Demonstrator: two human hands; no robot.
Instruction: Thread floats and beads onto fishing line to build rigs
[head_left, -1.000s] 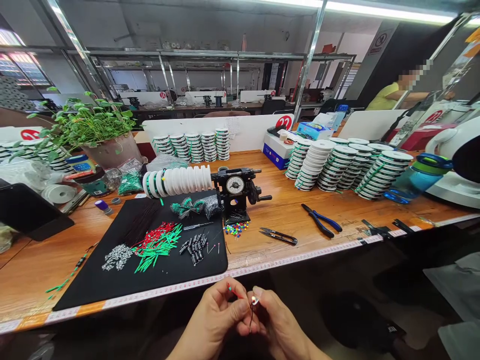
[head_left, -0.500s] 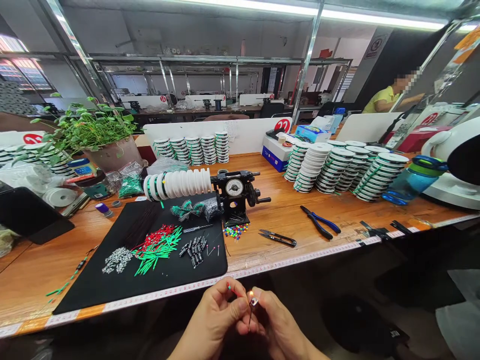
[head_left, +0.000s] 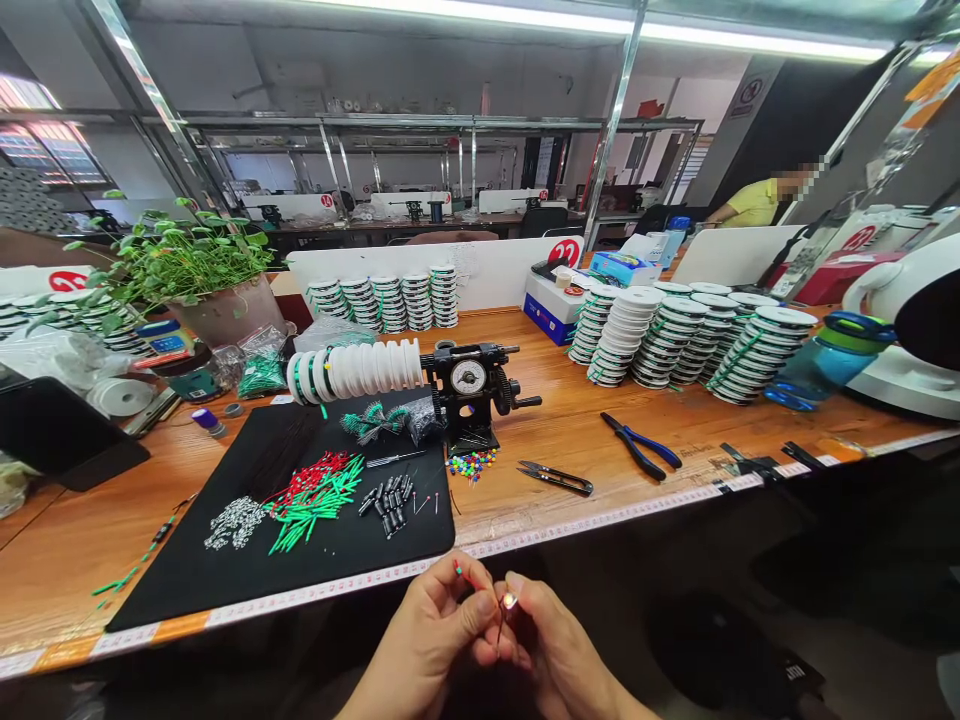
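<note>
Below the table's front edge, my left hand (head_left: 448,622) pinches a thin dark cord (head_left: 501,632) between thumb and forefinger. A short red piece with a green tip (head_left: 463,571) sticks up over its fingers. Close beside it, my right hand (head_left: 553,630) is closed round a lighter (head_left: 510,601), whose metal top glows next to the cord. Most of the lighter's body is hidden in the palm. On the black mat (head_left: 202,590) lie green and red sticks (head_left: 322,505), silver metal pieces (head_left: 235,521) and black cylinders (head_left: 388,503).
A hand-cranked winder (head_left: 469,390) carries white spools (head_left: 360,370). Beside it are colored beads (head_left: 472,464), thread snips (head_left: 556,477) and pliers (head_left: 641,445). Stacked spools (head_left: 675,335), a blue bottle (head_left: 821,362) and a potted plant (head_left: 225,285) stand behind. A person in yellow (head_left: 757,203) sits beyond.
The flame above the lighter has shrunk to a bright glow at its metal top. Both my hands stay nearly in place. The person in yellow has leaned and drawn an arm back.
</note>
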